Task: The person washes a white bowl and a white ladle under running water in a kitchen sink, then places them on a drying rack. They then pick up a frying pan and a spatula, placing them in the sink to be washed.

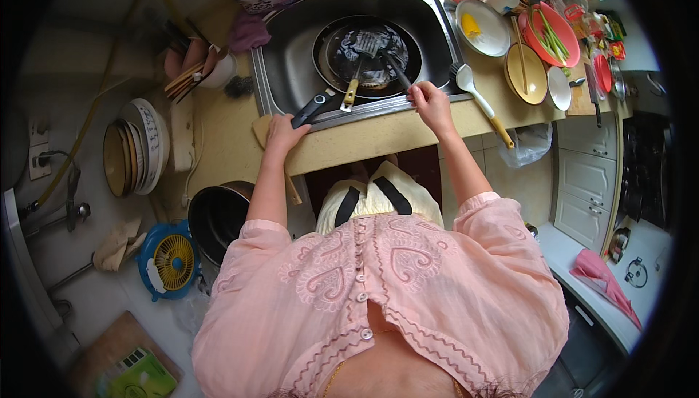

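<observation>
A dark frying pan (320, 63) sits in the steel sink (291, 34), with a smaller round dark pan or lid surface inside it, wet and streaked with suds. My left hand (285, 134) is closed at the end of the pan's black handle (313, 109), over the counter edge. A wooden utensil (293, 191) sticks out below that hand. My right hand (431, 109) grips a black handle (397, 73) slanting into the pan. Inside the pan lies a slotted metal turner head (370, 42). A yellow handle (350, 95) leans over the near rim; which handle belongs to the turner I cannot tell.
A white dish brush (477, 94) lies right of the sink. Beyond it are a white plate (483, 28), a yellow bowl (526, 73) and a red basin (569, 41) holding green stalks. A knife (593, 96) lies at far right. Stacked bowls (145, 147) and a dark pot (217, 216) are at left.
</observation>
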